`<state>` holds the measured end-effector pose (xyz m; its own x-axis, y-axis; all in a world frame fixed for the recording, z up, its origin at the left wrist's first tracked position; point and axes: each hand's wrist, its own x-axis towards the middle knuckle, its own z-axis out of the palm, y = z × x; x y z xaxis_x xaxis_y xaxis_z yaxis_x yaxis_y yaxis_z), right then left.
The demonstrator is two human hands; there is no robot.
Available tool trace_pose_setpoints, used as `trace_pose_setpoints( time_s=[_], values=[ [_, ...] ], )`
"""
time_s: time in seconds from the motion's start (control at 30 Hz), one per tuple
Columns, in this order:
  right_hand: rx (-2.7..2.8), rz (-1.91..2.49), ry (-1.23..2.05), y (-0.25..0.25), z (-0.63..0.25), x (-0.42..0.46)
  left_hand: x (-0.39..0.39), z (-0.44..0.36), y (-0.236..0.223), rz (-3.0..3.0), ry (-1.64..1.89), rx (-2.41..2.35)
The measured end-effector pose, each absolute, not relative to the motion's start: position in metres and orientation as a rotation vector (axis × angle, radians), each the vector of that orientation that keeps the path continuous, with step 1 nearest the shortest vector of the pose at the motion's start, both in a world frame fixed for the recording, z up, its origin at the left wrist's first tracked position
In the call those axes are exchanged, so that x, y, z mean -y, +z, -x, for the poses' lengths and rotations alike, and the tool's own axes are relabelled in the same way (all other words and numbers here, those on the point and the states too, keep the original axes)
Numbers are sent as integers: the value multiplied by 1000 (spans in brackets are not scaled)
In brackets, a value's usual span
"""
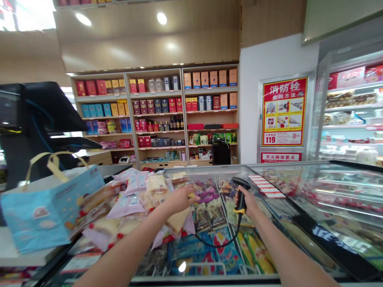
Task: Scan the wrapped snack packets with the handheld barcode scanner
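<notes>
Forearms point(128, 247) stretch forward, right grip point(249, 202) wrapped round scanner point(240, 205), left grip point(181, 199) closure unclear

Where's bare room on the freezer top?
Widest: freezer glass beyond the black bar, right of the label strip. Narrower: between the bread packs and the scanner in the right hand, but its cable crosses there. Crowded: left, bread packs heaped toward the blue bag.
</notes>
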<state>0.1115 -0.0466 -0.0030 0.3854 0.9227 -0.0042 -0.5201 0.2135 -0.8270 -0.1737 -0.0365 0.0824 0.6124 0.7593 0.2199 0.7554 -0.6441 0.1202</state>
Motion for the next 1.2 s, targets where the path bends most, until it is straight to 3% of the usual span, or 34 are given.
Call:
trace_pose_setpoints(
  time_s=[0.1,0.33,0.53,0.83,1.0,1.1,1.2],
  values=[
    [537,842,1200,-10,-97,46,-3,125,97,-2668,634,-1749],
    [596,797,1123,-20,-86,49,-107,95,69,-2446,335,-2194],
    [581,790,1158,-22,-89,47,-123,120,49,-2298,146,-2269],
    [616,779,1173,-24,-92,50,-44,121,79,-2440,-173,-2067],
    [622,778,1151,-19,-92,53,51,131,92,-2690,304,-1840],
    [628,820,1135,-11,-96,60,118,157,57,-2694,735,-1900],
    [602,907,1083,0,-114,65,166,182,14,-2556,653,-1956]
  ],
)
